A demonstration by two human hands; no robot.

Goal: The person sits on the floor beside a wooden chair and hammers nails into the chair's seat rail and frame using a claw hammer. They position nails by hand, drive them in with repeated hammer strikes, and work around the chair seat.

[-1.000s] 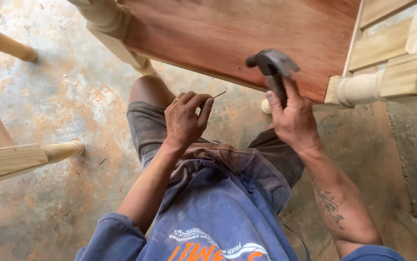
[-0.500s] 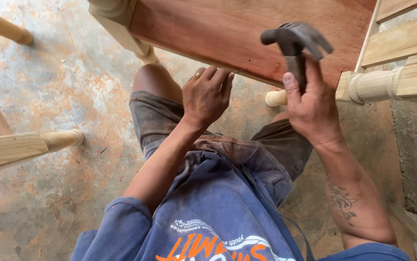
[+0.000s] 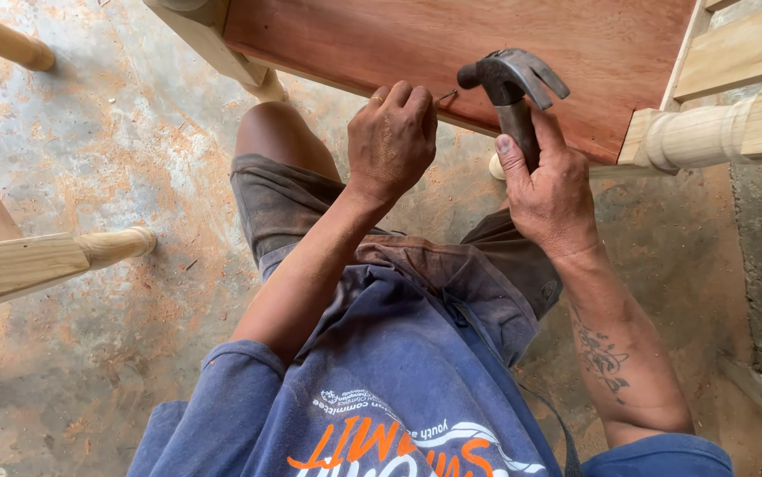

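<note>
A small nail between the left hand and the hammer head is too thin to make out clearly; its tip is hidden behind the fingers. The hammer's handle disappears inside the right hand, so its length cannot be told. The reddish wooden panel is cut off by the top edge of the frame. A pale turned wooden leg at the upper right runs out of the frame's right edge. Another pale wooden piece at the left is cut off by the left edge. The person's shirt print is cropped at the bottom edge.
</note>
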